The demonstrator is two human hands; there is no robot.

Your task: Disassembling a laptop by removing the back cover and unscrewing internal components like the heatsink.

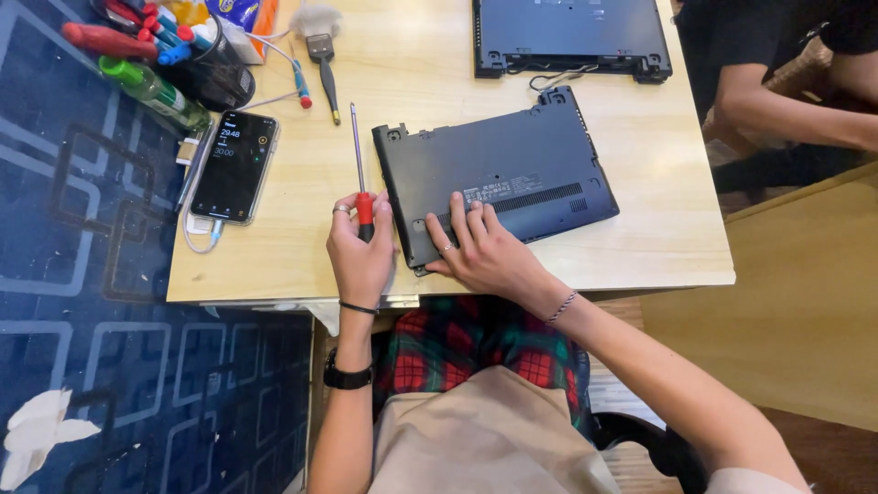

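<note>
While the left hand (359, 249) clamps its fingers round a red-handled screwdriver (358, 174), the right hand (483, 249) lies fingers-spread on the upturned dark laptop base (512, 174), near table edge (274, 274).

Light wooden table (640, 229), items resting on top.
Near edge, centre: dark laptop base (498, 178), underside up, lying askew. Far edge: second dark laptop chassis (567, 32). Left side: smartphone (234, 166), screen lit, white cable beneath. Far-left corner: black cup (215, 78) of tools, green bottle (155, 91) on its side, small brush (322, 55). Table stands on blue patterned carpet (82, 302).
</note>
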